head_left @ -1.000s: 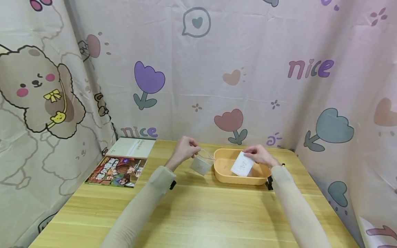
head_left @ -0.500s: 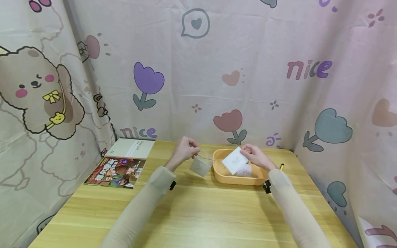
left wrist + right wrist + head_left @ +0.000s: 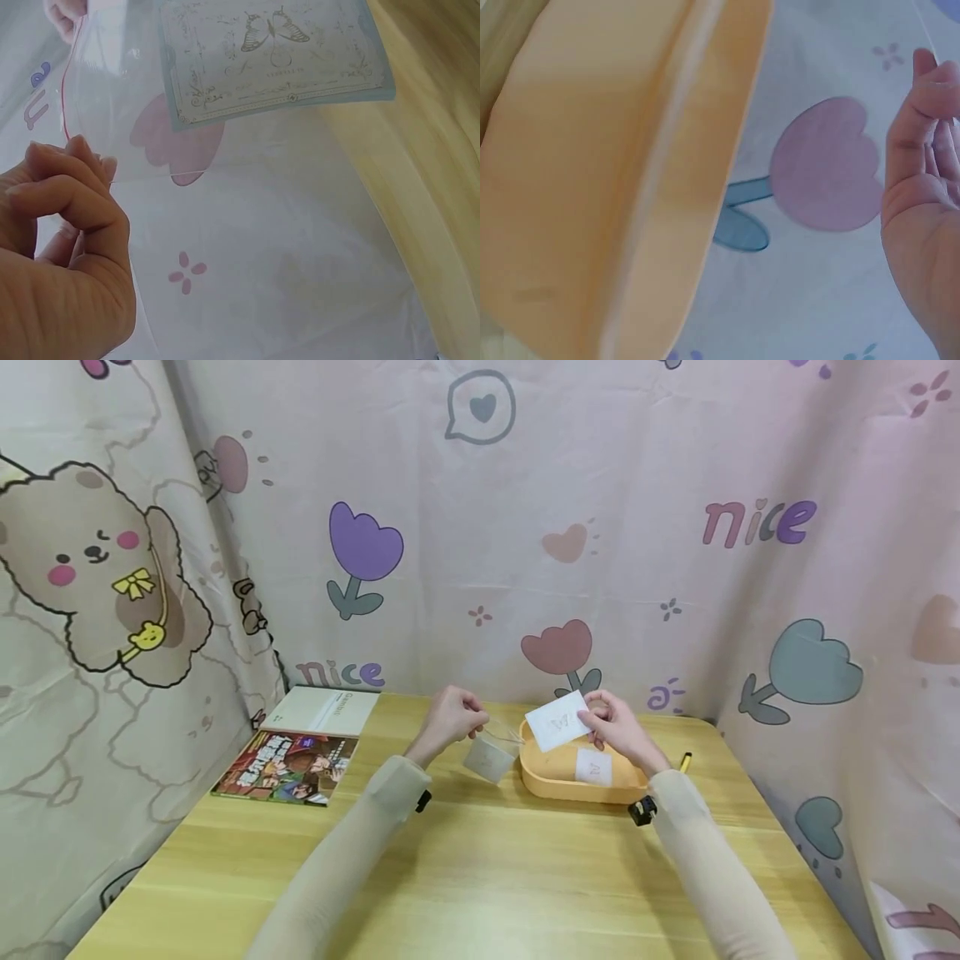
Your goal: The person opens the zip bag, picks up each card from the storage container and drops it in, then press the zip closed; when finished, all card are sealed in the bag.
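My left hand (image 3: 455,720) pinches the edge of a clear zip bag (image 3: 97,97) with a red seal line, left of the tray. Inside the bag sits a pale square card (image 3: 277,60) printed with a gold butterfly. My right hand (image 3: 618,727) holds a white card (image 3: 557,722) with a faint print by its right edge, tilted above the back of an orange oval tray (image 3: 581,792). Another white card (image 3: 594,767) lies inside the tray. In the right wrist view the tray blurs at left, and the held card is out of sight.
A colourful comic book (image 3: 288,768) and a pale book (image 3: 318,712) lie at the table's back left. A yellow pen-like thing with a dark tip (image 3: 686,762) shows right of the tray. A patterned curtain (image 3: 465,527) hangs behind the wooden table (image 3: 480,877).
My right hand has lifted the white card up and leftward out of the tray, uncovering the other card there. My left hand has stayed nearly still with the bag.
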Tool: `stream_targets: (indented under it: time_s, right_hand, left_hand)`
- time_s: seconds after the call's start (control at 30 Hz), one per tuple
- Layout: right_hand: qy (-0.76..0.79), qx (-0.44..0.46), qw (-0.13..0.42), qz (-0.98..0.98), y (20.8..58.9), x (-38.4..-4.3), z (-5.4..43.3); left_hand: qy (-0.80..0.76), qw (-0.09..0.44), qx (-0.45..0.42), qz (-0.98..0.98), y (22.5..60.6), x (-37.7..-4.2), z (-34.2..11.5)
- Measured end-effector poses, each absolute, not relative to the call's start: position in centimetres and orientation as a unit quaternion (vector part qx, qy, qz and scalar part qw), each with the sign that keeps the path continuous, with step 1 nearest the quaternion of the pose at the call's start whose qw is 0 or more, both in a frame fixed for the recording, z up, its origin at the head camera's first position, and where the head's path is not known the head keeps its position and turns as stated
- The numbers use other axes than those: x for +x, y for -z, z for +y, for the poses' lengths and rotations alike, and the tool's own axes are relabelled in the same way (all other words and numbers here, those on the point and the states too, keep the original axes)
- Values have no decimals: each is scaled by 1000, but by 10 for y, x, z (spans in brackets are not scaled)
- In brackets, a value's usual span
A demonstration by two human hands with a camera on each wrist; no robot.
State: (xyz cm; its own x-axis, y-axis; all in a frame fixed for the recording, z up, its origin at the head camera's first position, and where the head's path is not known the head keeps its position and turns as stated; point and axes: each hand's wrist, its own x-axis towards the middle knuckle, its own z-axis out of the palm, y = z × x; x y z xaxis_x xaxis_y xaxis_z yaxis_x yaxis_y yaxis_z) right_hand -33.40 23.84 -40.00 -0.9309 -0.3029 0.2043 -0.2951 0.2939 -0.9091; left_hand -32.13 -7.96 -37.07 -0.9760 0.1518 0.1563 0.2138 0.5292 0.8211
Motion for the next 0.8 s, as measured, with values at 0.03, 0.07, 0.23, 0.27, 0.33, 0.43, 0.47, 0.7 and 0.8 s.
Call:
stream_targets:
  time_s: [0.03, 0.07, 0.23, 0.27, 0.33, 0.43, 0.47, 0.7, 0.8]
  right_hand:
    - [574, -187, -5, 797, 397, -332, 237]
    - [584, -186, -13, 790, 395, -330, 235]
    - [611, -201, -60, 764, 387, -319, 221]
    - [615, -204, -71, 759, 386, -317, 218]
    - [620, -212, -94, 750, 383, -313, 211]
    - [624, -220, -122, 740, 380, -309, 203]
    - [624, -220, -129, 739, 379, -308, 201]
    - [610, -218, -165, 744, 374, -303, 187]
    - [591, -227, -184, 752, 368, -296, 179]
  left_hand:
    - [475, 32, -106, -873, 370, -322, -79]
    - [476, 31, -108, -872, 369, -322, -79]
    - [484, 25, -103, -869, 369, -323, -79]
    - [486, 25, -102, -868, 369, -323, -80]
    - [488, 28, -103, -866, 369, -324, -80]
    - [488, 34, -109, -865, 369, -323, -80]
    - [487, 36, -110, -866, 369, -323, -80]
    - [480, 39, -108, -870, 368, -321, -80]
    - [480, 37, -106, -870, 368, -320, -80]
